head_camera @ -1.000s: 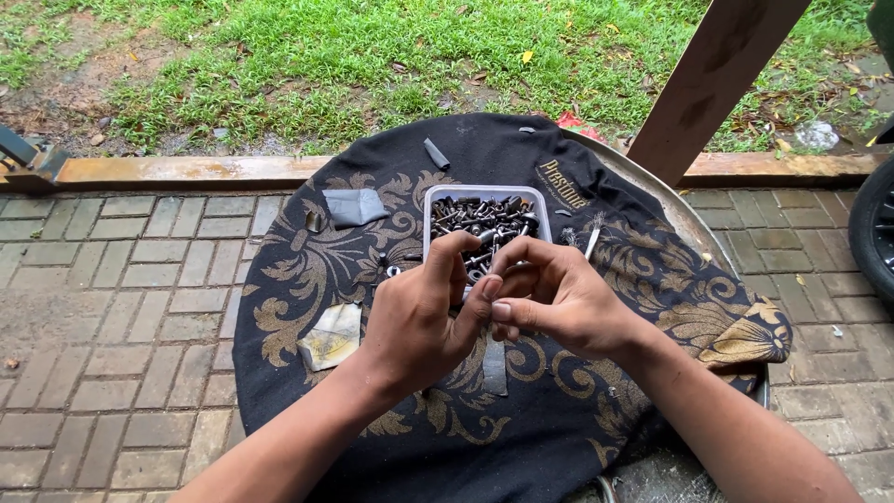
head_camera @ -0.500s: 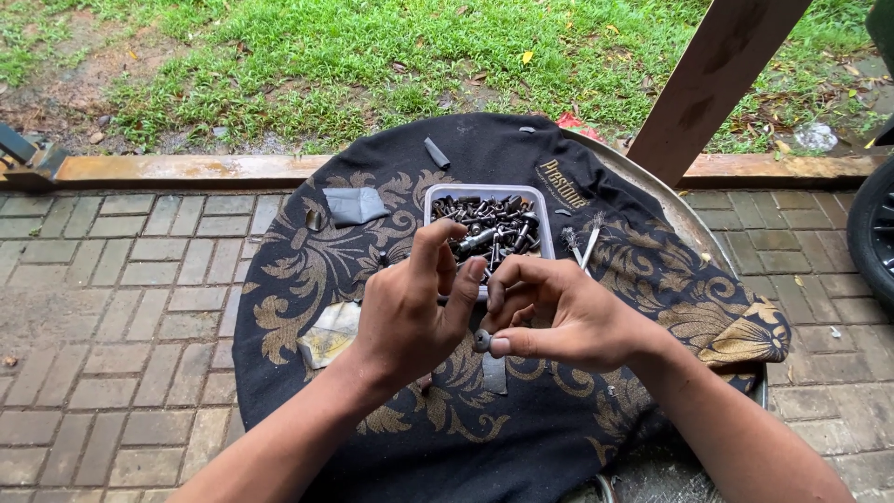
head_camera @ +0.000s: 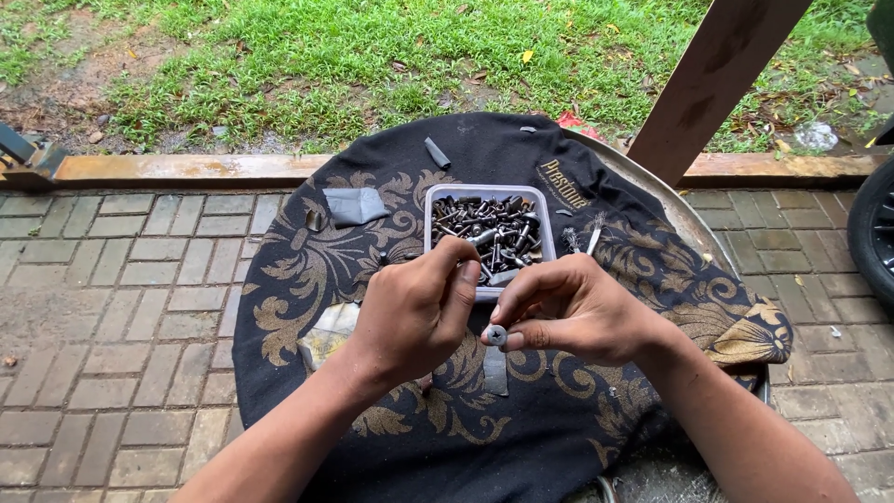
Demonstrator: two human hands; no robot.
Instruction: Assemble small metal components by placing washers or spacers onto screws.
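Your right hand (head_camera: 582,317) is pinched shut on a screw (head_camera: 496,335), thumb and forefinger around the shank, cross-slot head facing the camera. The screw sits between both hands, just below the tray's near edge, above the cloth. Your left hand (head_camera: 414,312) is curled, fingertips bent down near the tray's near-left corner; can't tell whether it holds anything.

Around you:
- Round tabletop (head_camera: 684,219) draped with a black cloth (head_camera: 307,270) with gold scroll pattern; bare metal rim shows at 2 o'clock.
- Grey tape piece (head_camera: 354,205) on the cloth at 11 o'clock from the hands, a small dark strip (head_camera: 437,152) farther out at 12 o'clock.
- Pale crumpled wrapper (head_camera: 326,335) at 9 o'clock, partly under your left wrist.
- Flat grey strip (head_camera: 495,370) on the cloth directly under the screw, at 6 o'clock.
- Two small brush-like bits (head_camera: 582,240) just right of the tray, at 1 o'clock.
- Slanted wooden post (head_camera: 717,84) at 2 o'clock, beyond the tabletop edge.
- Tyre (head_camera: 877,233) at 3 o'clock, on the brick paving (head_camera: 112,298).
- Grass (head_camera: 372,65) beyond a wooden kerb (head_camera: 186,168) at 12 o'clock.

Container: white rectangular tray (head_camera: 491,197) at 12 o'clock from the hands, filled with dark screws and bolts (head_camera: 489,228) in a loose pile. Your left fingers cover its near-left edge.
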